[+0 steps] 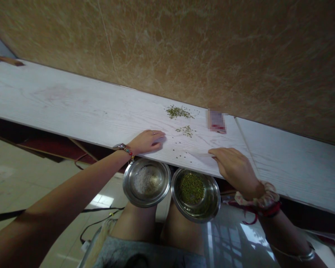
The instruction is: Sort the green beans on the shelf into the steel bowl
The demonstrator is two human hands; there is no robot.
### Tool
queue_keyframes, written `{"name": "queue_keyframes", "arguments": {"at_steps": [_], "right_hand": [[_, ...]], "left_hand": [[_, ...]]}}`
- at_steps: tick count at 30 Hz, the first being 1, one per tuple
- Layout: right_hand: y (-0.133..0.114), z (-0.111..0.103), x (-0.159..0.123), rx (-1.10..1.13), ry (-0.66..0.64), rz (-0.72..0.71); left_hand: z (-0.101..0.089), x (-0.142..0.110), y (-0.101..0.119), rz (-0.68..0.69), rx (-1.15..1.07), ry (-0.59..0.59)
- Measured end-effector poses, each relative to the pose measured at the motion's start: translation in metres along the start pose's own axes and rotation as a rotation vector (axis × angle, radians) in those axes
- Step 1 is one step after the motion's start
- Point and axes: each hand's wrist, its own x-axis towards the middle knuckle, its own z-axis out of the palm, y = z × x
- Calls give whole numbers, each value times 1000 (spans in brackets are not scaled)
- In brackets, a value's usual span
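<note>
My left hand point(147, 142) lies on the white wooden tabletop point(100, 111) near its front edge, fingers stretched out, holding nothing. A thin, pale, flat piece point(202, 158), perhaps a card or blade, is pinched in my right hand point(236, 167) low over the tabletop. Green beans lie beyond the hands in a larger pile point(179, 112) and a smaller patch point(186, 130), with several loose ones nearer. On my lap, a metal bowl of green beans point(192, 188) sits to the right. Left of it, another metal bowl point(146, 182) contains white grains.
A small blurred packet or card point(217, 121) lies against the brown marbled wall point(170, 48) at the back. A seam strip point(245, 143) crosses the tabletop on the right. Cables point(100, 219) hang near the floor at left. A brown object point(11, 60) lies at far left.
</note>
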Motion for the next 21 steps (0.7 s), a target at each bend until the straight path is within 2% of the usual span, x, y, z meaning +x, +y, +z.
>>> {"name": "queue_keyframes", "arguments": {"at_steps": [6, 21], "right_hand": [[0, -4, -4, 6, -18, 36], [-5, -22, -15, -28, -15, -6]], "left_hand": [[0, 0, 0, 5, -2, 12], [1, 0, 0, 3, -10, 7]]}}
